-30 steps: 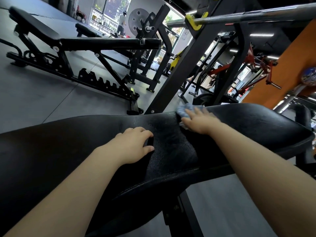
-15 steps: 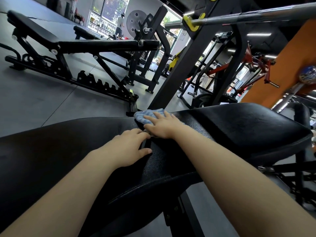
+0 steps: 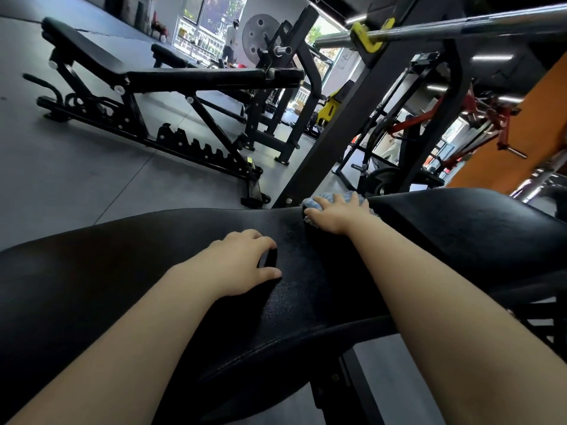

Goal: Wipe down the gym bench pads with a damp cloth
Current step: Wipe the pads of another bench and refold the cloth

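A: Bench pad (image 3: 460, 234): black vinyl-like cover, fine pebbled grain, dull sheen.
B: Cloth (image 3: 334, 199): pale blue, soft nubby pile.
A: Barbell (image 3: 491, 27): bright polished metal. Rack upright (image 3: 346, 118): matt black painted metal.
B: Floor (image 3: 76, 179): grey, matt.

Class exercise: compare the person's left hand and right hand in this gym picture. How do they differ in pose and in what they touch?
The right hand lies flat on a blue cloth at the pad's far edge; the left hand touches bare bench pad, with no cloth under it. The right hand reaches further away; the left hand sits nearer, fingers bent into the gap between pads. Both rest on the same black bench.
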Action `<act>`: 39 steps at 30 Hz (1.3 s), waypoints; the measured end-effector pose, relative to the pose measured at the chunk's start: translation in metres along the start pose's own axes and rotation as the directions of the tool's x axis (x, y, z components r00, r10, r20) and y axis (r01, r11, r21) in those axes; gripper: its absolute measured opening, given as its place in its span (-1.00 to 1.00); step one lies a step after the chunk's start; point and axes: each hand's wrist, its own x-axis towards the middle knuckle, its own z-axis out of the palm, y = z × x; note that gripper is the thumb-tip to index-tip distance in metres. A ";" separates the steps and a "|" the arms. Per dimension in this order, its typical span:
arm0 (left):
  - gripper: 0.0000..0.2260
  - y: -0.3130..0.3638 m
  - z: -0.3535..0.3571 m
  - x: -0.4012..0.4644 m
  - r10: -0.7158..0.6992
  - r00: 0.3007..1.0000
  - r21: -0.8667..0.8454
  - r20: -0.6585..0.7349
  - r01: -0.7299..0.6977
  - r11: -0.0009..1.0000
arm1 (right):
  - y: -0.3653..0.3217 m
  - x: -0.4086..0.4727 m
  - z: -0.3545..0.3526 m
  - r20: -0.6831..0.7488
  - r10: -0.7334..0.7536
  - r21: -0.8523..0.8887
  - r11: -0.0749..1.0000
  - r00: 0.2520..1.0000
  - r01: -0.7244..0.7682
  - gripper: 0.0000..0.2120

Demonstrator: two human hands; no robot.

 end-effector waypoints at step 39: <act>-0.66 0.026 0.003 -0.018 0.101 0.993 0.019 -0.068 -0.100 0.995 | 0.026 -0.090 0.007 -0.192 -0.208 0.021 0.976 0.959 0.216 -0.58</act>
